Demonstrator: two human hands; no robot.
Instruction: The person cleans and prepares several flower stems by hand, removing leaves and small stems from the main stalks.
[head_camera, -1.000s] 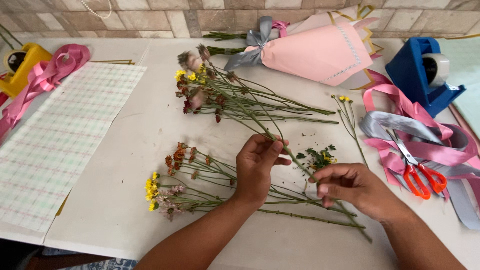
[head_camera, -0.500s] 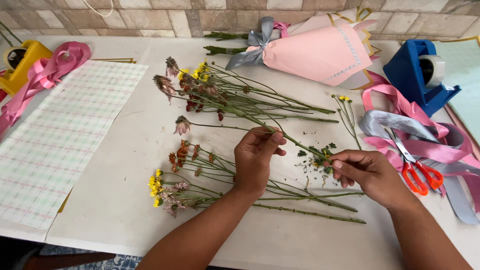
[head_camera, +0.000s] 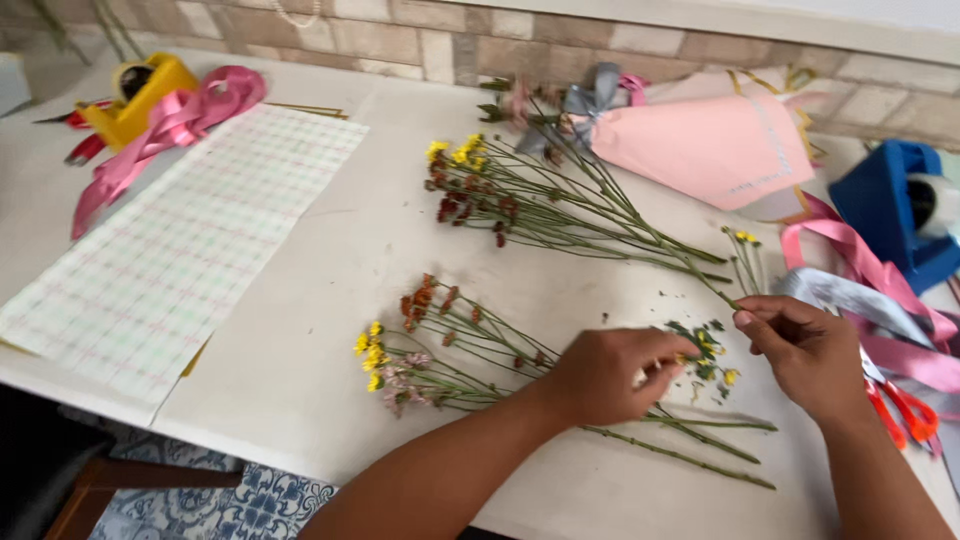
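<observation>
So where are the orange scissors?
In the head view the scissors lie at the far right of the table, just right of the right hand, partly under the pink ribbon.

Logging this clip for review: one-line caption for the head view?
Left hand and right hand pick at green trimmed flower scraps on a white table.

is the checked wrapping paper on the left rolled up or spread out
Spread out. The checked wrapping paper lies flat on the white table as one open sheet, its corners showing, with no curl or roll.
</observation>
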